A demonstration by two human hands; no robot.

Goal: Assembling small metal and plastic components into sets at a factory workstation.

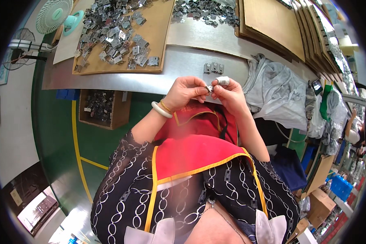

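Note:
My left hand (188, 92), with a white bangle and a gold bracelet at its wrist, pinches a small metal piece (210, 88) at the table's front edge. My right hand (230, 94) holds the same piece from the other side; white wrapping covers one of its fingertips. The fingers hide most of the piece. Just beyond my hands, a short row of small metal brackets (214, 68) lies on the metal tabletop (183, 65). Many similar silver brackets (117, 42) are spread over a brown cardboard sheet (160, 49) at the left.
Another pile of brackets (207, 11) lies at the back. Cardboard sheets (274, 22) are stacked at the back right, with crumpled grey cloth (272, 89) nearer. A pale green fan (55, 16) stands at the far left. Below the table's left part sits a box (120, 110) of metal parts.

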